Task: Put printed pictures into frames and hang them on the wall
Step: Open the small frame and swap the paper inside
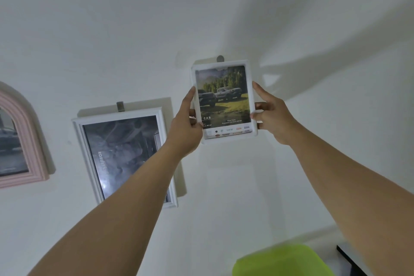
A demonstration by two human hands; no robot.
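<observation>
Both of my hands grip the small white frame (224,101) against the wall (313,141), just below a hook (220,58): left hand (187,125) on its left edge, right hand (272,116) on its right.

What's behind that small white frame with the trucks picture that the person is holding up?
Behind the small frame is the white wall, with a grey hook peeking above its top edge. Both hands, left and right, grip its sides. Whether it's caught on the hook is hidden.
</observation>
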